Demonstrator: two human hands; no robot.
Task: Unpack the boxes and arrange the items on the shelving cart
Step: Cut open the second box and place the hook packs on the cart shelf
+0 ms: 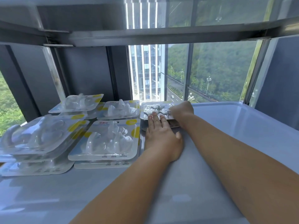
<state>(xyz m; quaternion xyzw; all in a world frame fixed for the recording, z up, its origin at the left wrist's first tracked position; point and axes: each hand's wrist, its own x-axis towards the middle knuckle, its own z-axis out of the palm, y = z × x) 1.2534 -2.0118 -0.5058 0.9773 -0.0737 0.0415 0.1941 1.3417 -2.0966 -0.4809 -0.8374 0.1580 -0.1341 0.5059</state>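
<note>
Two bare hands reach forward over a pale grey shelf (234, 126) of a shelving cart. The left hand (162, 136) lies flat and spread, its fingertips (156, 116) pressing the near edge of a small stack of grey blister packs (156, 109) holding metal hooks. The right hand (182, 109) is curled over the right side of the same stack, at the shelf's back edge; whether it grips the top pack cannot be told. The two hands are close together but not touching. To the left of that stack, four more stacks of clear blister packs with yellow and pale blue backing cards fill the left half of the shelf: one just beside the left hand (107, 139), one behind it (119, 109), one in the back row further left (77, 103), and a larger, tilted stack at the near left corner (40, 136). Red printing on the nearest card and small dark marks along its front edge are too blurred to read. The right half of the shelf, out to its raised rim, is bare, as is the near strip under the forearms. Another shelf (145, 38) spans overhead. Beyond are windows (218, 70) showing a tower, a road and trees.
</note>
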